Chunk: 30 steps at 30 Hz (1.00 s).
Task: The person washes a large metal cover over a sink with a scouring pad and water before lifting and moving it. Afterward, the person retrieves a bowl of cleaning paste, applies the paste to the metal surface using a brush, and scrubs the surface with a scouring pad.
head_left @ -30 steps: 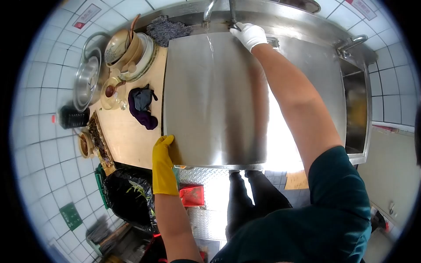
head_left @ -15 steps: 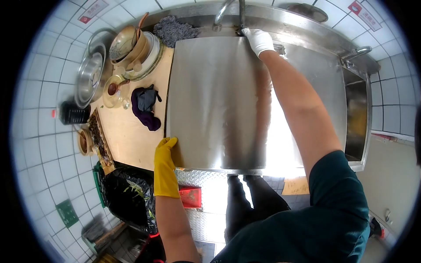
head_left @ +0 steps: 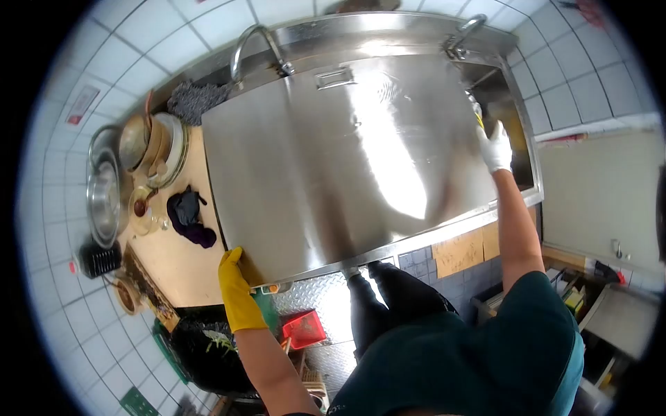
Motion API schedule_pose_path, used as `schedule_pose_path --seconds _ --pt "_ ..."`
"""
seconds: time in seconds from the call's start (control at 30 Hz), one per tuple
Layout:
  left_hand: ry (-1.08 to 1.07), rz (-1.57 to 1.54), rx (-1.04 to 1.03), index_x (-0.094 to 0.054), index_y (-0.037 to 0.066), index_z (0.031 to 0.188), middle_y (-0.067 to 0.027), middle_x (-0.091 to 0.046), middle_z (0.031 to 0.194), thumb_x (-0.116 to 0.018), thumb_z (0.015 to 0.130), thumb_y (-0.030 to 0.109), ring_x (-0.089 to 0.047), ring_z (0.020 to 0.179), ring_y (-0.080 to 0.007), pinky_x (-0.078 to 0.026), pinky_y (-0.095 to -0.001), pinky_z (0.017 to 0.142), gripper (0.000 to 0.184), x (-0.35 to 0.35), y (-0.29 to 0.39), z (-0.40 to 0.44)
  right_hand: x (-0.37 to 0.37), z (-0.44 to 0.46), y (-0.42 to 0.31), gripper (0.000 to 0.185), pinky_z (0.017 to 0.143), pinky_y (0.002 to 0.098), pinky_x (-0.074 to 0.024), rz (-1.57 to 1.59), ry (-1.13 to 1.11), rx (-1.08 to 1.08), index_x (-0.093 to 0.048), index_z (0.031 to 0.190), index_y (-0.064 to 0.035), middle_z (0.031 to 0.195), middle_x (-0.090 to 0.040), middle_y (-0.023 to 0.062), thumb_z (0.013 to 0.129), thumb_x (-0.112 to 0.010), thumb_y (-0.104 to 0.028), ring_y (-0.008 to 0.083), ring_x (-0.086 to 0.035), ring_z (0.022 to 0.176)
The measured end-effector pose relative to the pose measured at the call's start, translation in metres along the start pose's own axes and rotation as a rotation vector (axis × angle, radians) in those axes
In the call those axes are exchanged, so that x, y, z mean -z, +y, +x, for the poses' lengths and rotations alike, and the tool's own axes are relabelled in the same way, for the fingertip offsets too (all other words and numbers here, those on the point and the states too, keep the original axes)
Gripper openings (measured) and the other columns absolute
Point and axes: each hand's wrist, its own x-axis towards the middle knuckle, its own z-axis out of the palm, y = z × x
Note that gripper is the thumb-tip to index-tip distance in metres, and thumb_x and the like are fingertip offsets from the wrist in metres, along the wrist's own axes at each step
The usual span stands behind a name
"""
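A wide steel sheet [head_left: 298, 173] lies over the sink unit, with a small recessed handle near its back edge. My left hand [head_left: 239, 291], in a yellow rubber glove, grips the sheet's front left corner. At the sheet's right edge is my right hand [head_left: 497, 148] in a white glove, its thumb and fingers apart over the open basin [head_left: 517, 121]. A small yellow and silvery item [head_left: 478, 114] shows just beyond those fingertips, too small to make out. A dark cloth [head_left: 187, 215] lies on the wooden board [head_left: 177, 274] left of the sheet.
Two curved taps, one at the back left [head_left: 260, 31] and one at the back right [head_left: 468, 31], rise behind the sheet. Stacked bowls [head_left: 142, 142], a grey mesh cloth [head_left: 194, 102] and a metal basin [head_left: 104, 201] stand at the left. Below are a black-lined bin [head_left: 201, 353] and a red dustpan [head_left: 304, 329].
My right hand has left the base of the back tap and moved right and forward to the sheet's right edge. The view has turned right; my left hand stays at the corner.
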Motion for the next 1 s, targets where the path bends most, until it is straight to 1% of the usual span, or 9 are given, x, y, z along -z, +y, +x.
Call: schedule_pose_path --seconds 0.07,0.1,0.17,0.2,0.3,0.4,0.6,0.73,1.0 --pt "0.047 -0.012 0.056 -0.072 0.008 0.105 -0.0009 -0.069 0.094 -0.078 0.098 0.024 -0.064 0.081 -0.0178 -0.053 -0.0363 0.077 0.018 0.000 0.000 0.001 0.004 -0.009 0.068 0.075 0.110 0.0457 -0.0511 0.111 -0.588 -0.288 -0.058 0.151 -0.0051 0.148 -0.065 0.0257 0.104 -0.061 -0.063 0.0407 -0.062 0.138" --pt "0.074 -0.019 0.079 -0.071 0.008 0.106 -0.0015 -0.070 0.096 -0.078 0.098 0.025 -0.064 0.081 -0.0185 -0.054 -0.0373 0.077 0.019 -0.002 0.005 -0.002 0.009 -0.031 0.082 0.073 0.115 0.0400 -0.0462 0.676 -0.691 -0.396 -0.060 0.153 -0.0043 0.147 -0.067 0.0231 0.106 -0.061 -0.060 0.0318 -0.061 0.140" --pt "0.083 -0.017 0.146 -0.070 0.009 0.110 -0.0026 -0.070 0.102 -0.078 0.098 0.026 -0.065 0.085 -0.0195 -0.054 -0.0387 0.081 0.023 -0.023 0.030 -0.039 -0.010 -0.048 0.105 0.067 0.117 0.0353 -0.0418 0.680 -0.701 -0.443 -0.066 0.149 -0.0064 0.148 -0.067 0.0195 0.107 -0.062 -0.058 0.0248 -0.059 0.141" --pt "0.051 -0.012 0.124 -0.069 0.008 0.113 -0.0031 -0.070 0.105 -0.078 0.098 0.026 -0.066 0.088 -0.0199 -0.054 -0.0387 0.084 0.025 -0.021 0.030 -0.045 -0.023 -0.052 0.112 0.069 0.116 0.0373 -0.0439 0.632 -0.639 -0.382 -0.066 0.149 -0.0077 0.148 -0.068 0.0210 0.105 -0.062 -0.061 0.0303 -0.061 0.141" --pt "-0.121 0.017 -0.049 -0.066 0.007 0.123 -0.0046 -0.070 0.115 -0.075 0.099 0.022 -0.067 0.099 -0.0209 -0.055 -0.0370 0.093 0.030 0.014 0.002 -0.035 -0.017 -0.040 0.104 0.064 0.116 0.0354 -0.0443 0.434 -0.590 -0.485 -0.069 0.147 -0.0085 0.145 -0.072 0.0159 0.106 -0.062 -0.058 0.0291 -0.063 0.138" --pt "-0.196 -0.051 -0.095 -0.063 0.005 0.132 -0.0062 -0.070 0.120 -0.072 0.102 0.018 -0.067 0.110 -0.0210 -0.053 -0.0352 0.103 0.034 0.024 0.001 -0.066 0.032 -0.029 0.091 0.072 0.110 0.0418 -0.0497 0.410 -0.478 -0.336 -0.076 0.134 -0.0068 0.132 -0.075 0.0220 0.103 -0.055 -0.069 0.0396 -0.068 0.128" --pt "-0.324 -0.072 -0.250 -0.061 0.002 0.139 -0.0105 -0.070 0.126 -0.070 0.105 0.018 -0.070 0.112 -0.0233 -0.057 -0.0361 0.100 0.039 -0.004 0.052 -0.189 0.122 0.009 0.084 0.086 0.107 0.0445 -0.0513 0.285 -0.575 -0.284 -0.082 0.120 -0.0045 0.124 -0.078 0.0241 0.097 -0.051 -0.081 0.0428 -0.070 0.122" --pt "-0.333 -0.150 -0.308 -0.061 0.002 0.141 -0.0118 -0.070 0.127 -0.071 0.104 0.020 -0.071 0.110 -0.0257 -0.059 -0.0373 0.096 0.042 0.004 0.077 -0.238 0.157 0.019 0.091 0.090 0.104 0.0423 -0.0510 0.309 -0.551 -0.302 -0.079 0.123 0.0024 0.122 -0.078 0.0255 0.096 -0.058 -0.081 0.0410 -0.072 0.119" --pt "-0.304 -0.293 -0.350 -0.063 0.001 0.141 -0.0148 -0.071 0.131 -0.074 0.102 0.027 -0.071 0.113 -0.0287 -0.060 -0.0400 0.098 0.048 0.029 0.128 -0.318 0.206 0.012 0.096 0.091 0.103 0.0421 -0.0508 0.402 -0.643 -0.247 -0.080 0.124 0.0003 0.122 -0.078 0.0253 0.093 -0.061 -0.083 0.0396 -0.072 0.119"
